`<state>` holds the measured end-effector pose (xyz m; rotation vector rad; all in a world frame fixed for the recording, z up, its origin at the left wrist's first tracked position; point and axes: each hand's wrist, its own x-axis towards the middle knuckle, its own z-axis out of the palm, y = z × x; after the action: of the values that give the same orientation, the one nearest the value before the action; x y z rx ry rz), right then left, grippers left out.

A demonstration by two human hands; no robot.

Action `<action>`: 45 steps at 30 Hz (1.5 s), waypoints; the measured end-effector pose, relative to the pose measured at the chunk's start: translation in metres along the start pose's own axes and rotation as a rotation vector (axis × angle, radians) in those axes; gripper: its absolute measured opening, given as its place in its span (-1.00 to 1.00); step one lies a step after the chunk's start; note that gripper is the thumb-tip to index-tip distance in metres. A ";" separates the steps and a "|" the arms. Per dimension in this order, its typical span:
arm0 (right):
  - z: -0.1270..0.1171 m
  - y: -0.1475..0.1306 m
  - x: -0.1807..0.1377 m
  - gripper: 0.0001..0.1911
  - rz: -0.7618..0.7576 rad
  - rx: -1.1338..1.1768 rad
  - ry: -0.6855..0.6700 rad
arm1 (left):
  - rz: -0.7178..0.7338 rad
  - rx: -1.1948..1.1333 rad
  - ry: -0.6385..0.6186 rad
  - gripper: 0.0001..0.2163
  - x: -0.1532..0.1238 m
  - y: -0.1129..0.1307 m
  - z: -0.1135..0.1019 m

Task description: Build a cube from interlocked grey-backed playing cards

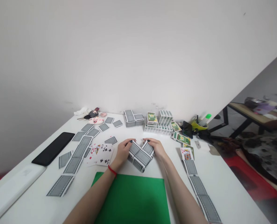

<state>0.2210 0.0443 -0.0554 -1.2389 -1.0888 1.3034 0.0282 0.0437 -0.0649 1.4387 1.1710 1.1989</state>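
Both my hands grip a V-shaped piece made of joined playing cards, grey patterned backs facing up. My left hand, with a red string on the wrist, holds its left arm by the thumb and fingers. Around the right arm of the piece, my right hand is closed. The piece is just beyond a green sheet; whether it touches the table I cannot tell. Left of my left hand lie face-up cards, and one grey-backed card lies behind them. The undersides of the held cards are hidden.
A long strip of joined cards runs along the left, another card strip along the right. Card blocks and green card boxes stand by the wall. A black phone lies left. A person sits at far right.
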 end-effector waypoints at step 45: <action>0.007 0.021 -0.027 -0.68 -0.178 -0.037 -0.060 | 0.005 -0.156 -0.250 -0.83 -0.001 0.003 -0.004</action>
<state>0.2125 0.0158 -0.0729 -1.1086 -1.2418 1.1954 0.0245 0.0429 -0.0611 1.4262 0.8847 1.0541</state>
